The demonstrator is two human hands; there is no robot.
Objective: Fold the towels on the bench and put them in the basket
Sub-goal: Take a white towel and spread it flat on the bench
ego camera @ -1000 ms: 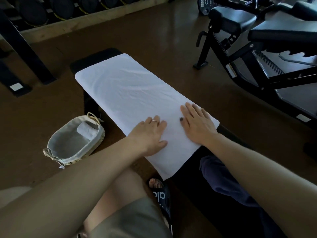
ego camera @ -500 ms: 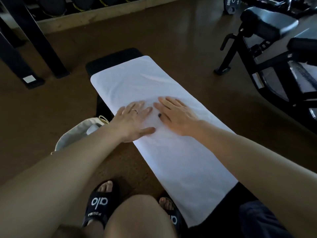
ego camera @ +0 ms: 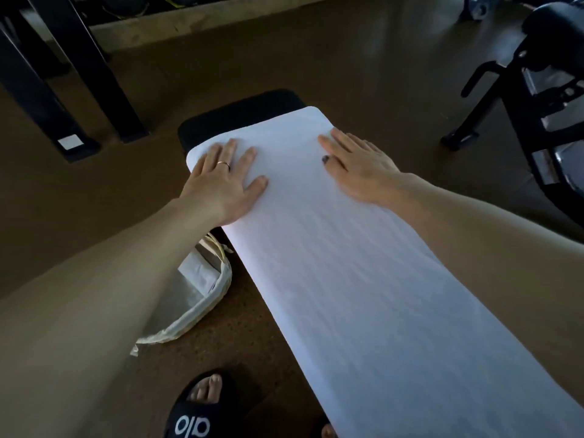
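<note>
Clearly early in the job: one white towel (ego camera: 363, 279) spread full length along the black surface (ego camera: 240, 116), flat and not yet folded, covering nearly all of it but the far end. Left hand (ego camera: 221, 181) flat on the towel's far left corner, fingers straight and spread, holding nothing, only pressing. Right hand (ego camera: 360, 167) likewise flat near the towel's far right edge, fingers straight, nothing gripped. Judged from this: smoothing stage, with every fold and the trip to the basket left to do. One basket (ego camera: 202, 298) on the floor just left of the towel, partly hidden under the left forearm, with a pale lining; whether anything lies inside, cannot tell. Count: one towel, one basket, two hands, one black sandal (ego camera: 194, 415) plainly in view near the towel's near end.
</note>
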